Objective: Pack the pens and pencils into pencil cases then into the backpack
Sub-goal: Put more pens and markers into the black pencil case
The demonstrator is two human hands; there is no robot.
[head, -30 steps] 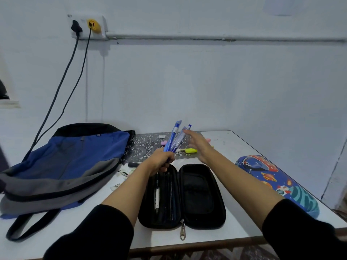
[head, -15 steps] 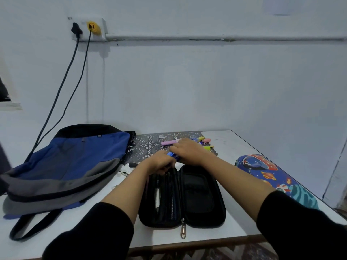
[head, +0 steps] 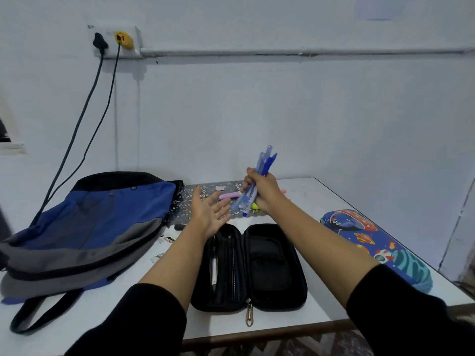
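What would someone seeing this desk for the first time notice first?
The right hand gripping a bundle of blue pens above the table, with the left hand open beside it. Below them lies an open black pencil case, with a blue backpack at left and a space-print case at right.

The pens in the right hand are smooth, partly clear blue plastic. Below this hand, the black pencil case looks matt, and its zipper pull is shiny metal. Left of the hand, the backpack is matt cloth.
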